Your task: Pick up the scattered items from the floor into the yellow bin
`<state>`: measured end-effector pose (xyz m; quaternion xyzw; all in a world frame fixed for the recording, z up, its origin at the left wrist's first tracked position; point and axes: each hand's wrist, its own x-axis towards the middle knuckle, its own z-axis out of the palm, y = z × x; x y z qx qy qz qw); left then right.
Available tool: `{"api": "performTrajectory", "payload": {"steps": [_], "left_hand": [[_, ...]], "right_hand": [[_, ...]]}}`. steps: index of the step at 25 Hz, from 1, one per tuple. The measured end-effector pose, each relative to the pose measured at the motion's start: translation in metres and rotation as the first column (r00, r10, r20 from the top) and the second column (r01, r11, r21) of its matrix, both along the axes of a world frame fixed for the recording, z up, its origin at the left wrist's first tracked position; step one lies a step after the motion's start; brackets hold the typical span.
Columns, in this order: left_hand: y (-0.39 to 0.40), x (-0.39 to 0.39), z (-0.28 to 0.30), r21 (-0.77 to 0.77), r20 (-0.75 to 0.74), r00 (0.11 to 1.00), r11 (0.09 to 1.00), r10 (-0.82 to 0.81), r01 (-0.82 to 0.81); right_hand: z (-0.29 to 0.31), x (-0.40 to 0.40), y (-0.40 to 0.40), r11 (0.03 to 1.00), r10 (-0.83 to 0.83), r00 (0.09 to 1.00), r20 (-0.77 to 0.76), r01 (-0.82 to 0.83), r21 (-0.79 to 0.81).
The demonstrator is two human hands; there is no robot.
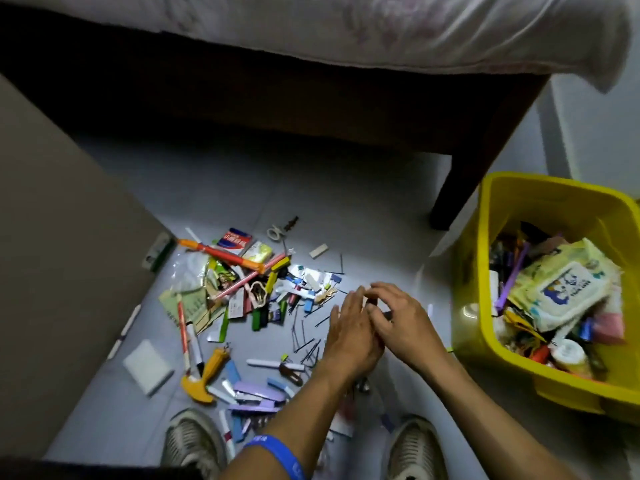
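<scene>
Both hands meet above the grey floor: left hand (349,327) flat with straight fingers, right hand (398,317) curled, its contents hidden. Scattered small stationery items (249,306) lie left; yellow plastic bin (485,271) stands right.

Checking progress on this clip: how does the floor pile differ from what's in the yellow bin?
The floor pile lies spread thin and flat; the yellow bin holds its load heaped. The pile is mostly pens, clips and hairpins; the bin's top shows a wipes pack. Both hold mixed small items.
</scene>
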<state>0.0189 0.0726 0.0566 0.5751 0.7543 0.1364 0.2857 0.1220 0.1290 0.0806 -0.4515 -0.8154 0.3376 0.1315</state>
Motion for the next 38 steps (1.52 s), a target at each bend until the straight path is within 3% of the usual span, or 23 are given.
{"api": "performTrajectory", "payload": {"steps": [1, 3, 5, 7, 9, 10, 13, 14, 15, 17, 18, 19, 21, 23, 25, 27, 29, 31, 35, 38], "left_hand": [[-0.015, -0.023, -0.006, -0.061, -0.05, 0.996, 0.995, 0.079, -0.082], [-0.062, -0.074, -0.025, -0.182, -0.168, 0.931, 0.918, 0.324, -0.352], [-0.117, -0.107, -0.05, -0.336, -0.187, 0.776, 0.703, 0.602, -0.627], [-0.148, -0.11, -0.068, -0.442, -0.148, 0.704, 0.591, 0.694, -0.675], [-0.154, -0.105, -0.083, -0.421, 0.03, 0.693, 0.638, 0.72, -0.644], [-0.15, -0.105, -0.086, -0.382, 0.132, 0.685, 0.674, 0.717, -0.632], [-0.146, -0.117, -0.087, -0.282, 0.302, 0.655, 0.721, 0.693, -0.633], [-0.148, -0.123, -0.086, -0.261, 0.319, 0.647, 0.721, 0.692, -0.642], [-0.151, -0.128, -0.085, -0.247, 0.339, 0.629, 0.711, 0.7, -0.658], [-0.159, -0.133, -0.08, -0.239, 0.38, 0.571, 0.674, 0.727, -0.699], [-0.166, -0.132, -0.079, -0.235, 0.374, 0.566, 0.665, 0.735, -0.708], [-0.173, -0.13, -0.08, -0.226, 0.326, 0.589, 0.666, 0.739, -0.711], [-0.19, -0.124, -0.081, -0.185, 0.131, 0.677, 0.689, 0.724, -0.701], [-0.211, -0.122, -0.082, -0.17, -0.05, 0.804, 0.788, 0.593, -0.592], [-0.233, -0.118, -0.083, -0.285, -0.108, 0.911, 0.866, 0.397, -0.411], [-0.245, -0.109, -0.086, -0.381, -0.096, 0.947, 0.868, 0.305, -0.318], [-0.237, -0.102, -0.087, -0.267, -0.147, 0.921, 0.882, 0.36, -0.387], [-0.216, -0.104, -0.087, -0.135, -0.228, 0.892, 0.895, 0.39, -0.426], [-0.176, -0.12, -0.094, -0.188, -0.353, 0.929, 0.964, 0.111, -0.186], [-0.155, -0.135, -0.099, -0.166, -0.337, 0.941, 0.983, 0.02, -0.08]], "right_hand": [[-0.008, -0.012, -0.004, 0.997, -0.001, 0.998, 0.067, 0.006, -0.083], [-0.031, -0.031, -0.013, 0.971, -0.021, 0.94, 0.341, 0.101, -0.219], [-0.059, -0.038, -0.034, 0.881, 0.013, 0.853, 0.522, 0.237, -0.409], [-0.085, -0.036, -0.064, 0.67, -0.015, 0.913, 0.408, 0.312, -0.674], [-0.098, -0.041, -0.085, 0.529, -0.105, 0.971, 0.215, 0.238, -0.815], [-0.1, -0.045, -0.087, 0.542, -0.12, 0.981, 0.155, 0.195, -0.817], [-0.095, -0.052, -0.078, 0.849, 0.068, 0.977, 0.204, 0.05, -0.525], [-0.092, -0.051, -0.079, 0.848, 0.187, 0.964, 0.187, -0.062, -0.527], [-0.091, -0.048, -0.085, 0.75, 0.321, 0.937, 0.14, -0.161, -0.642], [-0.096, -0.043, -0.117, 0.376, 0.594, 0.803, 0.043, -0.231, -0.897], [-0.101, -0.039, -0.136, 0.233, 0.677, 0.736, 0.0, -0.215, -0.948], [-0.106, -0.036, -0.15, 0.174, 0.704, 0.71, -0.024, -0.205, -0.963], [-0.116, -0.038, -0.162, 0.251, 0.634, 0.773, -0.031, -0.244, -0.937], [-0.121, -0.047, -0.156, 0.42, 0.527, 0.849, -0.049, -0.31, -0.853], [-0.122, -0.053, -0.152, 0.615, 0.455, 0.888, -0.062, -0.364, -0.7], [-0.122, -0.048, -0.15, 0.81, 0.372, 0.928, -0.027, -0.339, -0.478], [-0.117, -0.039, -0.142, 0.919, 0.367, 0.926, 0.084, -0.347, -0.188], [-0.118, -0.032, -0.13, 0.869, 0.47, 0.849, 0.239, -0.493, 0.041], [-0.127, -0.041, -0.117, 0.662, 0.633, 0.589, 0.502, -0.749, 0.045], [-0.128, -0.049, -0.107, 0.572, 0.622, 0.565, 0.542, -0.801, 0.178]]}}
